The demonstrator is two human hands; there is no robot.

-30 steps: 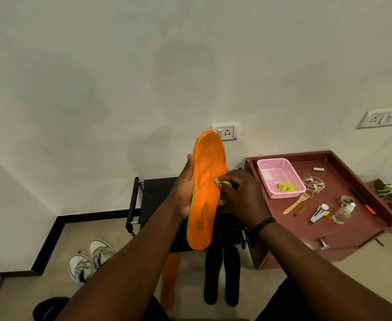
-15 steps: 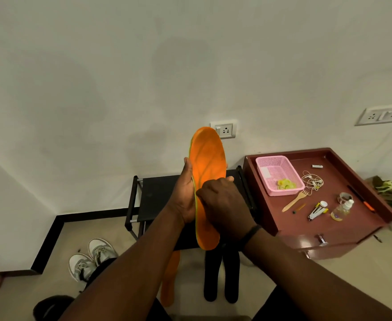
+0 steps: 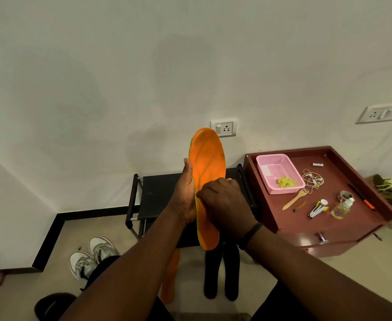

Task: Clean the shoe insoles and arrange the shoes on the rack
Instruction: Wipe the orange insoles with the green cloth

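Note:
My left hand (image 3: 185, 195) holds an orange insole (image 3: 207, 163) upright by its left edge, toe end up, in front of the black shoe rack (image 3: 158, 195). My right hand (image 3: 225, 205) lies curled over the insole's middle and presses on its face; the yellow-green cloth it pinches is hidden under the fingers. On the floor below lie a second orange insole (image 3: 170, 279) and two black insoles (image 3: 221, 274). A pair of grey and white sneakers (image 3: 90, 256) stands on the floor at the left.
A maroon side table (image 3: 352, 228) at the right carries a pink basket (image 3: 278, 167) with a yellow cloth (image 3: 286, 182), a clear bottle (image 3: 343, 207), a wooden fork and small items. A dark shoe (image 3: 51, 306) sits at the bottom left. The wall is close behind the rack.
My right hand has slid from the insole's right edge across to its middle and left, covering the cloth. The insole is tilted a little more to the left.

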